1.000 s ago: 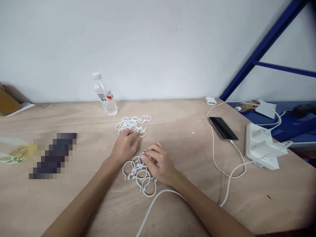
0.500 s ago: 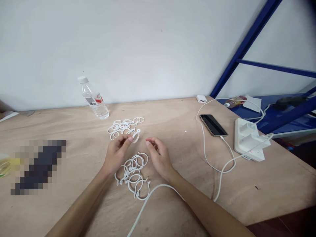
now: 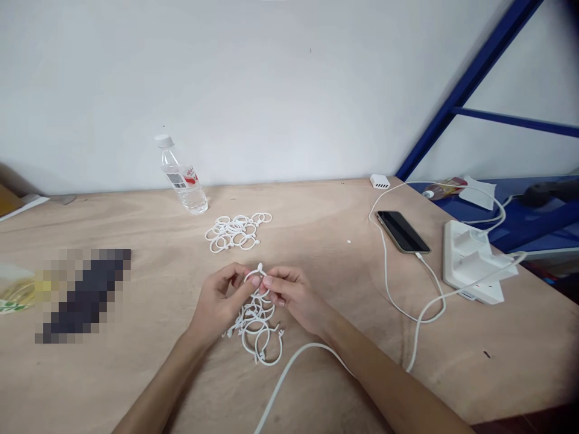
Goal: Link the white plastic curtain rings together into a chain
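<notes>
A white plastic ring with a small knob, which looks like a curtain ring (image 3: 259, 267), is pinched between my two hands above the table. My left hand (image 3: 219, 301) is closed on its left side, thumb on the band. On the other side my right hand (image 3: 296, 294) grips it, with thumb and fingers pressed together. Directly below the hands lies a near pile of similar white rings (image 3: 256, 320), several of them with gaps in their loops; my fingers partly cover this pile. Farther back is a second pile of rings (image 3: 235, 228), mostly closed loops.
A water bottle (image 3: 187, 187) stands near the wall. To the right lie a phone (image 3: 402, 231), a white power strip (image 3: 473, 259) with plugs and looping white cables (image 3: 312, 345). A small white charger box (image 3: 379, 181) sits at the back edge. A blurred dark patch (image 3: 85, 295) is at left.
My right hand has come over to the ring and taken hold of it beside the left. Both hands now hold it nearer the near pile. The view has shifted slightly.
</notes>
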